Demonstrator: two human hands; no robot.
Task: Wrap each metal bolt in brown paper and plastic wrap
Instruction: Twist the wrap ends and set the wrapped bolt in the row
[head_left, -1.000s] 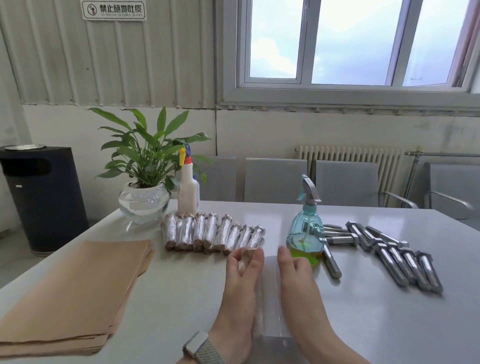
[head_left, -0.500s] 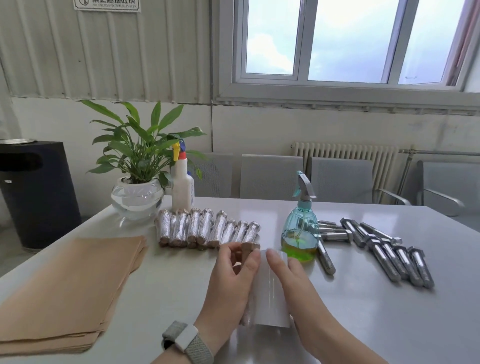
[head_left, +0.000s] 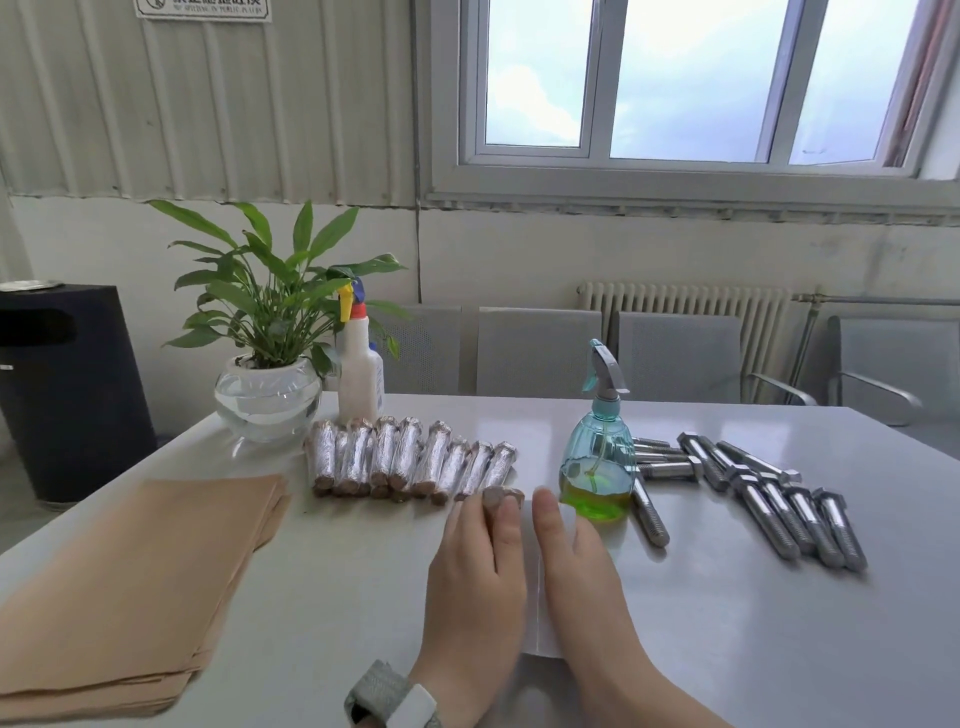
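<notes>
We see both hands flat, palms down: left hand (head_left: 475, 571) presses a paper-wrapped bolt (head_left: 501, 496) under its fingers, right hand (head_left: 576, 566) lies on the plastic wrap (head_left: 535, 597) between them. Wrapped bolts (head_left: 410, 460) lie just beyond the left hand, bare bolts (head_left: 769, 499) right of the right hand, paper (head_left: 130, 587) left.

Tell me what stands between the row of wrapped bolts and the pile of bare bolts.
In the head view, the blue-green spray bottle stands on the table between the wrapped bolts on its left and the bare bolts on its right.

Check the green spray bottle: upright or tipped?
Upright. The green spray bottle stands on its base on the table, trigger head on top.
</notes>
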